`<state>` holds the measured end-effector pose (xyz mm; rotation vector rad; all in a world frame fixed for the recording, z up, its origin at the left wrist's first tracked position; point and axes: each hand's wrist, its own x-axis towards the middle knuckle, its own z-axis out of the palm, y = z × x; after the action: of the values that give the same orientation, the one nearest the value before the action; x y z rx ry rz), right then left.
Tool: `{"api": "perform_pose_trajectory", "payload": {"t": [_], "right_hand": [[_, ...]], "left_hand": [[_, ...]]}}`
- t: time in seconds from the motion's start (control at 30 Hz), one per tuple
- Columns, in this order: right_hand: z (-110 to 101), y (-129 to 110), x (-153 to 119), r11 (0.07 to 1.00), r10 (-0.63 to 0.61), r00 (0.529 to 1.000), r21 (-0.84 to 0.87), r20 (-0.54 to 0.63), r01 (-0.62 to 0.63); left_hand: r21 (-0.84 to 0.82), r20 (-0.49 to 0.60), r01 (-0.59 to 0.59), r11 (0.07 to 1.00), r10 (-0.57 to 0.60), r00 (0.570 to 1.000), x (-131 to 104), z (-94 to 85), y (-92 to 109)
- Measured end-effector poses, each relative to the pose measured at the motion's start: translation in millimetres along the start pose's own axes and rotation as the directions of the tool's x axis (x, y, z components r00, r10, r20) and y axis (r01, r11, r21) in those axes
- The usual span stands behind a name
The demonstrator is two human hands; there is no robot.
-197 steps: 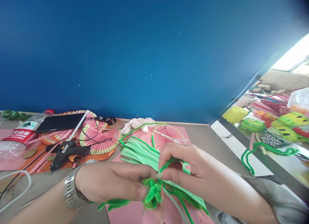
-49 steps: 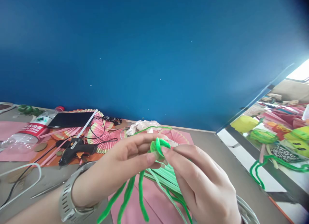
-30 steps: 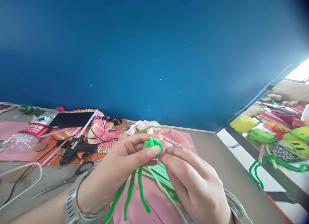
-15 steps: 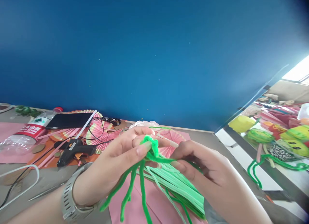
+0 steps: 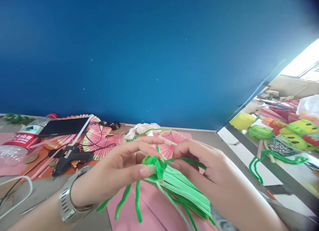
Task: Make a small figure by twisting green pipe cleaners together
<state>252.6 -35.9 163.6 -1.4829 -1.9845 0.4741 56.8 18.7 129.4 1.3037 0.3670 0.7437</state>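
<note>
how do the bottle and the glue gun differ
The bottle is clear with a red label; the glue gun is black. The bottle has a red cap; the glue gun has a cable near it. The bottle lies left of the glue gun. Both lie on their sides.

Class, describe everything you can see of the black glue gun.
The glue gun is black, apparently plastic, with a pale label on its body. It lies partly over orange paper, handle pointing right, front end towards the near left. A long whitish stick meets its back end. Neither the left hand nor the right hand touches it.
</note>
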Motion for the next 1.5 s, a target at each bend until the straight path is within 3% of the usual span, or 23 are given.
{"api": "perform_pose_trajectory", "payload": {"t": [0.13,0.23,0.4,0.5,0.67,0.8,0.9,0.97,1.07,1.2,1.37,1.5], "right_hand": [[1.1,0.5,-1.0,0.998,-0.008,1.000,-0.061,-0.008,0.008],[0.4,0.4,0.0,0.997,0.008,0.998,-0.075,0.059,-0.003],[0.4,0.7,1.9,0.990,0.106,0.983,-0.108,0.149,-0.090],[5.4,3.6,4.0,0.986,0.132,0.980,-0.119,0.149,-0.115],[19.0,8.3,9.8,0.982,0.176,0.978,-0.097,0.115,-0.165],[22.1,8.6,13.6,0.985,0.174,0.984,-0.019,0.025,-0.174],[17.4,7.3,15.1,0.974,0.177,0.983,0.135,0.055,-0.183],[13.6,5.3,14.5,0.946,0.174,0.979,0.260,0.104,-0.196],[10.6,0.1,10.3,0.914,0.194,0.975,0.340,0.112,-0.221],[11.5,-9.4,1.5,0.960,0.155,0.988,0.236,-0.013,-0.148],[15.5,-17.9,-7.0,0.999,-0.037,0.980,-0.029,-0.194,0.032],[24.3,-18.0,-9.6,0.937,-0.212,0.950,-0.322,-0.228,0.132]], "left_hand": [[0.051,0.060,0.053,0.997,-0.056,0.997,1.1,-3.7,-3.2],[0.068,0.126,0.119,0.991,-0.126,0.984,2.3,-7.8,-5.6],[0.145,0.068,0.196,0.970,-0.207,0.976,4.5,-10.5,-8.5],[0.288,0.005,0.191,0.938,-0.201,0.980,5.2,-8.4,-10.1],[0.497,-0.170,0.150,0.855,-0.073,0.983,5.2,-2.8,-7.4],[0.540,-0.219,0.104,0.835,0.020,0.976,3.5,-0.9,-4.2],[0.565,-0.251,0.035,0.825,0.131,0.959,1.3,-2.1,-5.7],[0.643,-0.276,-0.014,0.766,0.249,0.928,-0.6,-3.4,-6.8],[0.814,-0.235,-0.083,0.575,0.456,0.858,-3.4,-5.2,-6.2],[0.914,-0.112,-0.126,0.385,0.539,0.835,-6.1,-6.5,-5.5],[0.883,-0.007,-0.249,0.399,0.540,0.842,-8.6,-4.0,-11.5],[0.918,0.072,-0.272,0.289,0.553,0.830,-8.7,0.9,-13.0]]}}
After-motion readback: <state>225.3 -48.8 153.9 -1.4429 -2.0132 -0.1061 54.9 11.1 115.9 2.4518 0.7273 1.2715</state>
